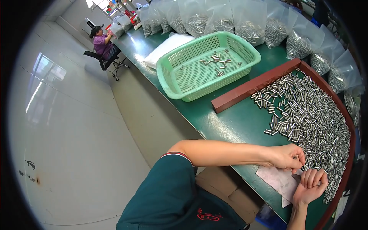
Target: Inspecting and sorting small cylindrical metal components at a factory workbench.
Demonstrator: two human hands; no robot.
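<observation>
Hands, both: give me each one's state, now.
Left hand: closed, apparently on a small metal pin.
Right hand: fingers curled closed; whether it holds anything cannot be told.

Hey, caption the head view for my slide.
Left hand and right hand close together beside loose metal cylinders on a green table.

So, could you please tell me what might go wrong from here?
Loose pins could roll off the table, since the frame leaves their left side open. The basket sits near the table's edge, so a knock might tip it off. The left hand is right beside the pins, so it might scatter some.
</observation>
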